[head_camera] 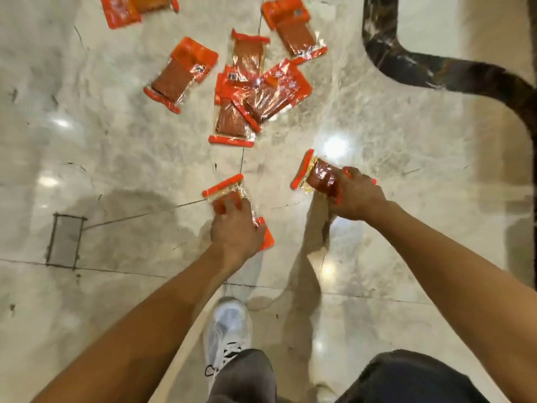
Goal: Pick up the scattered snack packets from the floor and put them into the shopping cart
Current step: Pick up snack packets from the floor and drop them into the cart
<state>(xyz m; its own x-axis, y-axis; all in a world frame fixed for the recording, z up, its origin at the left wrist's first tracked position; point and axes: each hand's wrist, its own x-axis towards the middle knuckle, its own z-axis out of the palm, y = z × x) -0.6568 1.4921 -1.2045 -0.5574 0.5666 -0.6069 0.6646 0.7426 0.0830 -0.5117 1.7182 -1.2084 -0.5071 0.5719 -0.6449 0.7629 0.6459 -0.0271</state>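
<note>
Pale marble floor (116, 158) w/ glossy light spots; dark curved inlay band (412, 64) top right; small grey rect. floor plate (64, 241) at left; white sneaker (228, 330) below centre.

The glossy marble floor (116, 146) carries scattered orange snack packets: an overlapping heap (252, 91) mid-floor, a single packet (181, 74) beside it, others (293, 27) farther off, and a white shoe (228, 330).
</note>
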